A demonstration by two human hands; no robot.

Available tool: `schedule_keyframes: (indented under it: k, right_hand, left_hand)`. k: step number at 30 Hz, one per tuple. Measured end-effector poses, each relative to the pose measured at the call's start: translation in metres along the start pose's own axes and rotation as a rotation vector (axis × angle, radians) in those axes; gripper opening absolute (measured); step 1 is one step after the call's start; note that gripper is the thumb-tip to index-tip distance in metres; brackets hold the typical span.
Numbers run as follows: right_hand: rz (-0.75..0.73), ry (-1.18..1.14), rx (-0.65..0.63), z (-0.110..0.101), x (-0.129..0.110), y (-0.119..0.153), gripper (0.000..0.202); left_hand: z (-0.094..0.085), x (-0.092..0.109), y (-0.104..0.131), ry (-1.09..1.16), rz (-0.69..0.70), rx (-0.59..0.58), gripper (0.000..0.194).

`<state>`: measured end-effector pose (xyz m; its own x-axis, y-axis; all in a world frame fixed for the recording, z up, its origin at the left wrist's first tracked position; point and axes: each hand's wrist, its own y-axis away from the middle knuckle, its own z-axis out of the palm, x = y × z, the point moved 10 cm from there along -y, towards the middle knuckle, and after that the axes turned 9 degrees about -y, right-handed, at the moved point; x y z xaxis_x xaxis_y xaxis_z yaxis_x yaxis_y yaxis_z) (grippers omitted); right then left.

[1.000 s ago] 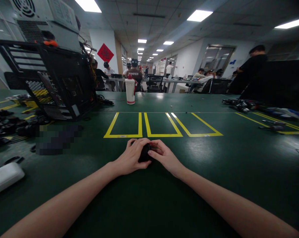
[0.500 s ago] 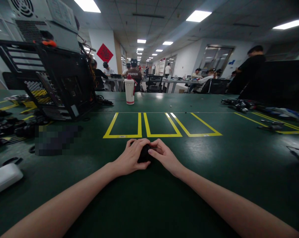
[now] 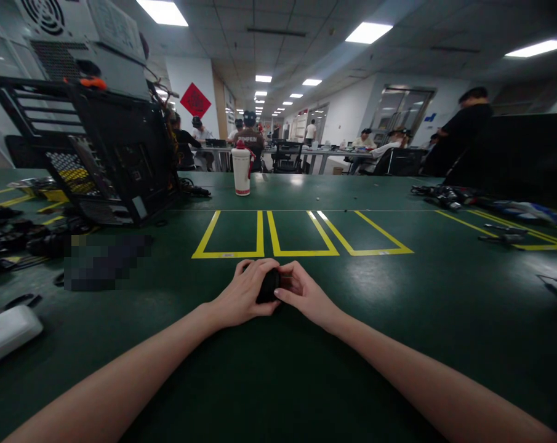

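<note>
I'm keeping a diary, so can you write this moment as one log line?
left hand: around black rounded object | right hand: fingers at its right edge | place: green table, this side of yellow tape outlines

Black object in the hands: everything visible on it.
The black object looks small and rounded; material and parts can't be made out. The left hand grips it, fingers over its far side, thumb near; the right hand's fingertips are at its right edge. It's nearer than the yellow tape outlines.
</note>
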<state>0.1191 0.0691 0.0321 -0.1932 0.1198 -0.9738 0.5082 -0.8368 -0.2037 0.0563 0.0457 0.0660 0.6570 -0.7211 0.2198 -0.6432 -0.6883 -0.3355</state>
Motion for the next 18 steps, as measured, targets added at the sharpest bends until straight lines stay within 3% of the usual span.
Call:
schedule_keyframes:
  k: [6, 11, 15, 18]
  right_hand:
    - [0.008, 0.006, 0.065, -0.0047, 0.0003, -0.0002, 0.017]
    - [0.063, 0.046, 0.104, -0.0088, 0.0022, 0.001, 0.024]
    - [0.103, 0.022, 0.075, -0.007, 0.0071, 0.0004, 0.026]
    - [0.054, -0.036, 0.036, -0.0035, 0.0056, -0.0009, 0.03]
  left_hand:
    - [-0.0026, 0.001, 0.0001, 0.006, -0.009, -0.011, 0.058]
    - [-0.001, -0.0005, 0.0004, 0.006, -0.015, -0.014, 0.057]
    - [0.0011, -0.001, 0.0004, -0.002, -0.014, -0.02, 0.059]
    - [0.0004, -0.0014, 0.0003, -0.007, -0.013, 0.001, 0.058]
